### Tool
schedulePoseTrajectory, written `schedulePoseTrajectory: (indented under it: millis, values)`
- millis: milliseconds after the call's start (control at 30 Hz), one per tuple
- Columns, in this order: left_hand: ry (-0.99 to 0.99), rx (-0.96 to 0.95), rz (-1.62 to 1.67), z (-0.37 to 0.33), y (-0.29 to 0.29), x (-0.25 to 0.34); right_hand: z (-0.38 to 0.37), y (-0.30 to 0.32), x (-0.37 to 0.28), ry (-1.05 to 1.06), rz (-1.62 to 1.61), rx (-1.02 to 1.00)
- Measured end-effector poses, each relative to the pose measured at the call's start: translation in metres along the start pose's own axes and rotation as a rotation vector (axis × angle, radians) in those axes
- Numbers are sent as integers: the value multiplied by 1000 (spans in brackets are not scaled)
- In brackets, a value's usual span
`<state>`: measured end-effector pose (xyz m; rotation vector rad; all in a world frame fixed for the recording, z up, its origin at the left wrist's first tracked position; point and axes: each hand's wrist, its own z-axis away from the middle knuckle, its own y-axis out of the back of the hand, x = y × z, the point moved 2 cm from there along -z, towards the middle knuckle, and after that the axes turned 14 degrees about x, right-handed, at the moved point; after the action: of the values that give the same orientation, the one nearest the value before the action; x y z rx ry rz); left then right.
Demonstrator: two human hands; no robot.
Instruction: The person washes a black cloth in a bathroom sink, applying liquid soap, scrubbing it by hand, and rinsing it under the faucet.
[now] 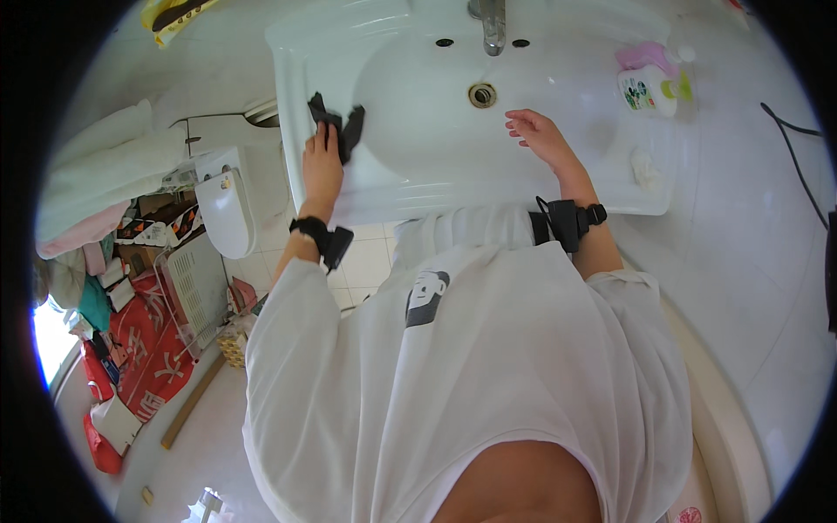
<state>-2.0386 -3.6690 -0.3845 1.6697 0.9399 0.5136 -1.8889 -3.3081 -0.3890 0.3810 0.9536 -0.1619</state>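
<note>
The left hand [323,166] lays its fingers on a dark cloth [350,135] at the white sink's [410,131] left side; whether it grips, I cannot tell. The right hand [540,138], empty, fingers loosely curled, is over the basin near the drain [481,96]. Beyond are a faucet [493,33] and, rightward, a white bottle [643,92].

Faucet [493,30] incomplete at top edge — dark cloth [351,135] partly out of sight under left hand [323,162]
</note>
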Motion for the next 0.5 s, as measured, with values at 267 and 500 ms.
schedulePoseTrajectory:
  millis: [267,500]
  values:
    - [-91,-98,376,33,51,85,-1,18,4,-16,-18,31]
    - [-315,-579,316,-2,-18,141,5,34,-3,28,-48,48]
